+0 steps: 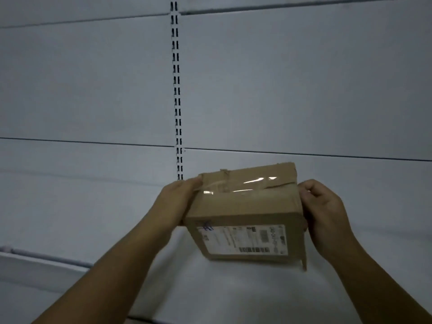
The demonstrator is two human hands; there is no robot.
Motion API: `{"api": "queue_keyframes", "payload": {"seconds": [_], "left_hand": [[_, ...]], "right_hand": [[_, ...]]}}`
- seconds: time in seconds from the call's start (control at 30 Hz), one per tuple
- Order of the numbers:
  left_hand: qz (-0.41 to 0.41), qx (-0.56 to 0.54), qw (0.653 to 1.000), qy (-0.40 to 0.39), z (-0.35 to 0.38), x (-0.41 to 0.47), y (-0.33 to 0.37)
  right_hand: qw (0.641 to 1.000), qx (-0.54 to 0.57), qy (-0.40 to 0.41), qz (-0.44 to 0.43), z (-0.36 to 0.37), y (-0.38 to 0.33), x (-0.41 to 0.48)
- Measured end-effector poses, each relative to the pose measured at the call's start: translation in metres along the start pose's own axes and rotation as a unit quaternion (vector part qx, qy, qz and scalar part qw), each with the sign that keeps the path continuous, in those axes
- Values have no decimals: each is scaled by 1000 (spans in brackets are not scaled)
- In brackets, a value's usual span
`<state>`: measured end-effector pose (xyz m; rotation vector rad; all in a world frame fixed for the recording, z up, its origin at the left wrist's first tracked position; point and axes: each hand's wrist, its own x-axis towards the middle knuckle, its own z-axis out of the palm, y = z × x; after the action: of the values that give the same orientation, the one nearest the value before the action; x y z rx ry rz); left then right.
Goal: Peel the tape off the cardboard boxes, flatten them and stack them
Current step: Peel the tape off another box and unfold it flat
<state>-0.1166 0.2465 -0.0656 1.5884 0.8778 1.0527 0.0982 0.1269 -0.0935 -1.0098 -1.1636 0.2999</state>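
- Right now a brown cardboard box [245, 206] is up in the air, held between two hands in front of a grey wall [93, 90].
- The left hand [180, 197] holds the left side of the box. Its thumb lies on the top corner, by the end of the tape. Its fingers are hidden behind the box.
- The right hand [325, 206] grips the right side of the box with curled fingers.
- The box is small, a bit dented and tilted, with its top leaning away.
- Clear shiny tape [238, 185] runs along the top, over the line where the flaps meet. It is wrinkled and catches the light.
- A loose bit of cardboard [304, 260] sticks out at the bottom right corner.
- A white label [243, 239] is stuck on the near face and covers most of it.
- The label has a long barcode [254, 249] along the bottom and a smaller one above it.
- A blue pen scribble [207, 226] sits at the label's top left corner.
- The print on the label is too blurry to read.
- A strip of little dark slots [177, 90] runs down the wall behind the box.
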Motion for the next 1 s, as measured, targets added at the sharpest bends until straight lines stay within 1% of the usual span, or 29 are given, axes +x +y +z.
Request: {"api": "queue_keyframes", "payload": {"seconds": [0.07, 0.1, 0.17, 0.23, 0.27, 0.37, 0.43, 0.53, 0.6, 0.67, 0.77, 0.83, 0.93, 1.0], "left_hand": [[-47, 52, 997, -38, -5, 9, 14], [-67, 71, 994, -48, -8, 14, 19], [-101, 85, 990, -57, -7, 25, 23], [-131, 81, 987, -46, 2, 33, 19], [-137, 89, 986, -39, 9, 35, 14], [-136, 142, 979, -48, 28, 36, -9], [-158, 116, 979, -58, 31, 38, -18], [-196, 62, 977, -64, 32, 38, -18], [-175, 49, 982, -61, 35, 37, -20], [-128, 33, 989, -64, 40, 30, -20], [-66, -24, 996, -55, 40, 17, -17], [-23, -47, 997, -54, 38, 5, -15], [38, 2, 997, -66, 35, -18, -19], [77, 44, 993, -78, 37, -34, -23]], "right_hand": [[1000, 14, 12, 8, 2, -2, -2], [1000, 1, 18, 4, 3, -2, -2], [996, -68, 51, -6, 4, 1, -1], [988, -130, 84, -7, 2, 6, 0], [986, -146, 84, -2, 0, 5, 1], [993, -112, 37, 30, -6, 3, 3], [995, -87, 11, 50, -4, 2, 2], [991, -131, -2, 40, 1, 8, 1], [986, -162, -8, 42, 2, 10, 2], [983, -179, 5, 46, 1, 9, 3], [974, -213, 50, 60, -3, 10, 4], [970, -212, 92, 77, -6, 11, 6], [965, -206, 147, 66, -10, 15, 9], [962, -234, 142, 5, -10, 16, 8]]}}
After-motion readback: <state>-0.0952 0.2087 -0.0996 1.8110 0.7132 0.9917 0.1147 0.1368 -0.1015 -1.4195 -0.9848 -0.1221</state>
